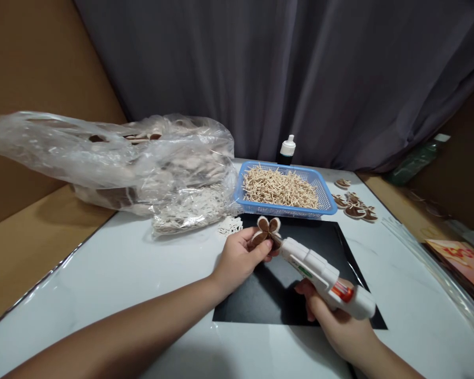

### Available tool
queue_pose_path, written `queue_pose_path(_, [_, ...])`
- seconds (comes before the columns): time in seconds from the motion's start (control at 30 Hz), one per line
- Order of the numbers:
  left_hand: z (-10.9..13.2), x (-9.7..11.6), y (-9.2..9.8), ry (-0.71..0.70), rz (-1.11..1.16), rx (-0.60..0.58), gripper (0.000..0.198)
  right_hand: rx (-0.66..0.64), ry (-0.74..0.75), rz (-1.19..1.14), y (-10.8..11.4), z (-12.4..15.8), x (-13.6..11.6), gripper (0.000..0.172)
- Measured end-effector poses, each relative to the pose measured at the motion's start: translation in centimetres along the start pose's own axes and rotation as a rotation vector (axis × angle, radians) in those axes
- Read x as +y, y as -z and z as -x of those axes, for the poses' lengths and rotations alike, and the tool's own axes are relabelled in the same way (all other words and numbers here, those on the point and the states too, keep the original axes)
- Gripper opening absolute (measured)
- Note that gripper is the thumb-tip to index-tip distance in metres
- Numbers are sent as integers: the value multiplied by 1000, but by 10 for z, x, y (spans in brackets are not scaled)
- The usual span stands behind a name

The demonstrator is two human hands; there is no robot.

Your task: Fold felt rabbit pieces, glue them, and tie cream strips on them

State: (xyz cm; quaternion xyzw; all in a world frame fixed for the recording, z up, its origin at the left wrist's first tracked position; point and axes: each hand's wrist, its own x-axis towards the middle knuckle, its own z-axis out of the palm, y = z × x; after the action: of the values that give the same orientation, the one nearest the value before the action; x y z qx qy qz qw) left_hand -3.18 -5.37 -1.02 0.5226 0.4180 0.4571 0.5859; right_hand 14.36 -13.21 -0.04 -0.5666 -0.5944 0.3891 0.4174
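Between the fingers of my left hand (240,258) is a brown felt flower (263,229) with pale edges and rounded petals. My right hand (335,321) is wrapped round the handle of a white glue gun (312,266) with a red part near its back. The gun's nozzle points up and left, at or very near the flower's middle; I cannot tell if it touches. Both hands are above a black mat (256,300) on the white marbled table (142,273). My fingertips behind the flower are partly hidden.
A blue basket (327,202) of short pale sticks stands behind the mat. To its left lies a large clear plastic bag (174,158) of felt pieces. Several brown flower pieces (355,210) and long clear glue sticks (438,273) lie right. A white-capped bottle (287,150) stands behind.
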Motion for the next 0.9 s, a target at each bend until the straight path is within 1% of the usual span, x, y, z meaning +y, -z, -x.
queue_pose_path(0.13, [0, 1, 0, -6, -23, -6, 15, 17, -32, -37, -1, 1, 2, 24])
queue_pose_path(0.3, [0, 0, 0, -2, -19, -4, 16, 21, -10, -36, -1, 1, 5, 25])
queue_pose_path(0.5, [0, 0, 0, -3, -20, -1, 17, 31, -20, -21, -1, 1, 7, 25])
queue_pose_path(0.73, [0, -1, 0, -3, -23, 12, 17, 15, -18, -27, 0, 2, 8, 21])
queue_pose_path(0.9, [0, -1, 1, -3, -35, 9, 18, 31, -24, -37, 0, 2, 6, 21])
